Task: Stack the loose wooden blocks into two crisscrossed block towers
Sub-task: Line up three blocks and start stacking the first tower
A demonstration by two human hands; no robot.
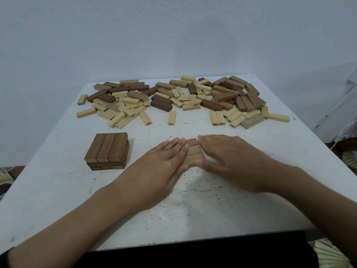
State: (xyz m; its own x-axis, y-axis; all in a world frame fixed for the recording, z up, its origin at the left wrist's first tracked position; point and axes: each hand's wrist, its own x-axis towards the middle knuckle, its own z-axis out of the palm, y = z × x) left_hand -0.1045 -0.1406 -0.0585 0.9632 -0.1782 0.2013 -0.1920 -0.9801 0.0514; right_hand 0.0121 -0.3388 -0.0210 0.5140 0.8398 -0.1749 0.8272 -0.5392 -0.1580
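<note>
From the head camera, a white speckled table (58,190) stands against a pale wall (173,35). Near the middle of it, a low layer of brown blocks (194,153) lies flat, side by side, between both hands. The left hand (164,163) lies with straight fingers together, its fingertips touching the left side of that layer; the right hand (231,157) is likewise flat and spread, touching the layer's right side and covering its ends. Neither hand curls round anything. To the left, well apart from the hands, a short brown tower (108,151) stands with three blocks on top running near to far and crosswise layers beneath. Along the far side sprawls a heap of loose blocks (173,97), dark brown, mid brown and pale, some with numbers on their ends. One pale block marked 23 (172,118) lies alone just near of the heap.
</note>
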